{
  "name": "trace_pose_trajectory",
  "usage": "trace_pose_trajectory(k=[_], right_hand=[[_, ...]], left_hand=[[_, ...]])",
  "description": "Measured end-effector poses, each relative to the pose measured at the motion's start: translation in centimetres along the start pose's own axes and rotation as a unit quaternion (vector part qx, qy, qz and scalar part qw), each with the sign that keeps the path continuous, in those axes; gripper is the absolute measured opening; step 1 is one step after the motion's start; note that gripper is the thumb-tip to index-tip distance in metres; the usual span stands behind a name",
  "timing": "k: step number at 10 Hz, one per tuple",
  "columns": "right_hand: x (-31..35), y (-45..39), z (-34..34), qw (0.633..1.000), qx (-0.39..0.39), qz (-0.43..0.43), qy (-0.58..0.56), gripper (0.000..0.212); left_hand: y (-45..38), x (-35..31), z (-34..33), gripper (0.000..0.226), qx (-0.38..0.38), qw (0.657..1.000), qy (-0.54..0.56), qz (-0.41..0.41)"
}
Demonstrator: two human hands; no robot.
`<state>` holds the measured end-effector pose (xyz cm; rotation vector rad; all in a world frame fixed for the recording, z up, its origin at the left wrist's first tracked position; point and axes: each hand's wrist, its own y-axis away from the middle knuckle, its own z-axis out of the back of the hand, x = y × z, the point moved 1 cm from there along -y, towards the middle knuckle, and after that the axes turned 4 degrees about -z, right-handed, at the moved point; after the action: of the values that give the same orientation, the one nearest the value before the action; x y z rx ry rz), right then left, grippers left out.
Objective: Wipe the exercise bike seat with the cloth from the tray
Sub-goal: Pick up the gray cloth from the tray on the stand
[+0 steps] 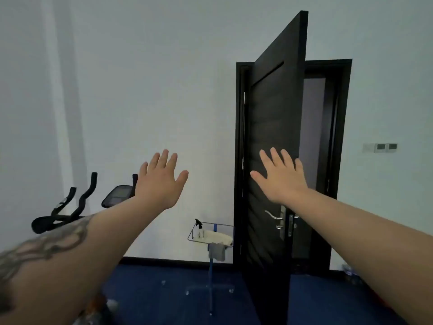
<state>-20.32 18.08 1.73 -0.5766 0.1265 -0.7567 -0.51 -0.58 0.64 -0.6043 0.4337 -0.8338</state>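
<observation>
Both my arms stretch forward at chest height. My left hand [161, 179] and my right hand [278, 177] are flat, fingers spread, holding nothing. Below and between them a wire tray [194, 231] stands on a blue pole against the wall. A white cloth [218, 238] lies in it. A grey cloth [216, 252] hangs over its front edge. The exercise bike's black handlebars [58, 216] and console [117, 195] show at the left, partly behind my left forearm. The bike's seat is hidden from view.
A small spray bottle [199, 227] stands in the tray's left end. A dark door [274, 141] stands half open just right of the tray, its edge toward me. Blue carpet [164, 289] covers the floor. Wall switches [380, 147] sit at the far right.
</observation>
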Motion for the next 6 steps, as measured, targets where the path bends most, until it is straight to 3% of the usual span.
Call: trace_pose_trajectory(k=[6], right_hand=[[6.3, -13.5, -21.1, 0.995, 0.088, -0.043, 0.011, 0.067]], left_hand=[[-11.8, 10.9, -20.7, 0.062, 0.086, 0.996, -0.003, -0.029]])
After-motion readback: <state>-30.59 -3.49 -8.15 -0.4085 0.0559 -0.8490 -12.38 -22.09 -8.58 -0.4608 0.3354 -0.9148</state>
